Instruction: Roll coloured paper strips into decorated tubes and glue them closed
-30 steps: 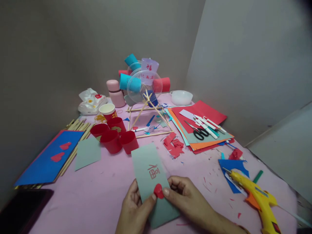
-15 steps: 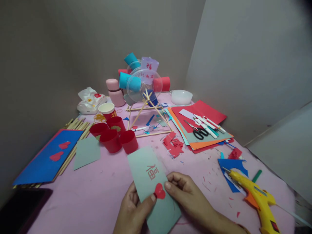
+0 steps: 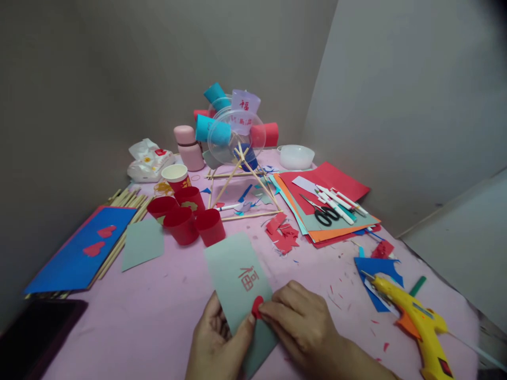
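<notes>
A pale grey-green paper card [image 3: 227, 259] with a red handwritten character lies tilted in my left hand [image 3: 219, 340]. The left fingers are behind it and the thumb presses on its front, at the lower left of a red paper heart [image 3: 257, 303]. My right hand [image 3: 304, 322] is closed, its fingertips on the heart's right side and covering part of it. Beyond the card stand several red paper cups [image 3: 181, 226]. Another grey-green sheet [image 3: 143, 244] lies to their left.
At the back stands a stick-framed wheel [image 3: 237, 138] with coloured cups. Bamboo sticks and a blue sheet [image 3: 75, 253] with two red hearts lie left. Right are coloured papers, scissors [image 3: 327, 215], markers, red scraps [image 3: 282, 232] and a yellow glue gun [image 3: 420, 316]. A dark device [image 3: 41, 338] is front left.
My right hand has moved left from the card's right edge onto the heart, now hiding its right part. My left hand keeps its grip, and the view has shifted slightly.
</notes>
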Tool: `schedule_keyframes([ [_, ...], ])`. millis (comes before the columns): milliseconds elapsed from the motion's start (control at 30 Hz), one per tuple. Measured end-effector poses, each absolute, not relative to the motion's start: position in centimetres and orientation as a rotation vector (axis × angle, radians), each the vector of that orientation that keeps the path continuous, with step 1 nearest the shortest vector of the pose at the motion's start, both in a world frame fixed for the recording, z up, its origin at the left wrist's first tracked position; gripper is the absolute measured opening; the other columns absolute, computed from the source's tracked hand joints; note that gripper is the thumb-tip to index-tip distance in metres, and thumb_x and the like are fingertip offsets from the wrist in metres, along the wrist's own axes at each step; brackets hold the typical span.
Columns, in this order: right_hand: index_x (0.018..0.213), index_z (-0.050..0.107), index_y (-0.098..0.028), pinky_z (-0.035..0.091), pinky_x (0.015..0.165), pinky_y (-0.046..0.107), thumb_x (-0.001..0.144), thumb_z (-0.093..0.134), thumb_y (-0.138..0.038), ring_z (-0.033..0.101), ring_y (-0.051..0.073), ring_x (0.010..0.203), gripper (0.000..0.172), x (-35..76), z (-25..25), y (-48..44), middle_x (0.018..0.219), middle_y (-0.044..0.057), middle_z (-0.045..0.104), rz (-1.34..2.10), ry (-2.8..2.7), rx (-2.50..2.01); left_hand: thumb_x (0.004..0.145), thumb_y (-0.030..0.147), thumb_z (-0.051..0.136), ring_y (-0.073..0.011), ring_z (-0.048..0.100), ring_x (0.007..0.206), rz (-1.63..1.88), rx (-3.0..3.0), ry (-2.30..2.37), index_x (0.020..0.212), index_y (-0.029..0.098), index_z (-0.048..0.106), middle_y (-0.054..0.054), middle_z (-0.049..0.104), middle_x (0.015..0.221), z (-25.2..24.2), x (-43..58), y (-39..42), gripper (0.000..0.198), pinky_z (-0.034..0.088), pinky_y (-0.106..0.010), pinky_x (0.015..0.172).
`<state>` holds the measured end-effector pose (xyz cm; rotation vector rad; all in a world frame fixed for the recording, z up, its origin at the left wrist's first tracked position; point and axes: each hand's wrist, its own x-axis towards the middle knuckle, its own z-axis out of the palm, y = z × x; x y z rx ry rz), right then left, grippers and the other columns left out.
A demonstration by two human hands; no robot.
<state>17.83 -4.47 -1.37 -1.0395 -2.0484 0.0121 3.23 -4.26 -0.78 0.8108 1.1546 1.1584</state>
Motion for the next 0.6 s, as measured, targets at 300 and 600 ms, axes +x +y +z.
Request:
schedule_keyframes([
  [300,0.084,0.064,-0.016,0.033,0.053,0.029,0.090,0.040,-0.011,0.047,0.017,0.059,0.025,18.37,-1.70,-4.25,0.064,0.005,0.060,0.054,-2.289,-1.050,0.062,0.021,0.075,-0.0242,0.070,0.076,1.100,0.750,1.146,0.100,0.018,0.056,-0.006,0.075,0.085,-1.07,3.55,-4.28,0.042,0.053,-0.027,0.063],
  [600,0.088,0.057,-0.016,0.039,0.060,0.025,0.086,0.051,-0.027,0.050,0.014,0.067,0.013,18.65,-1.48,-4.01,0.077,0.003,0.054,0.854,-1.554,-1.202,0.060,0.029,0.078,-0.0291,0.068,0.089,1.146,0.698,1.145,0.105,0.019,0.055,-0.009,0.074,0.096,-0.72,3.07,-3.68,0.052,0.054,-0.035,0.074],
])
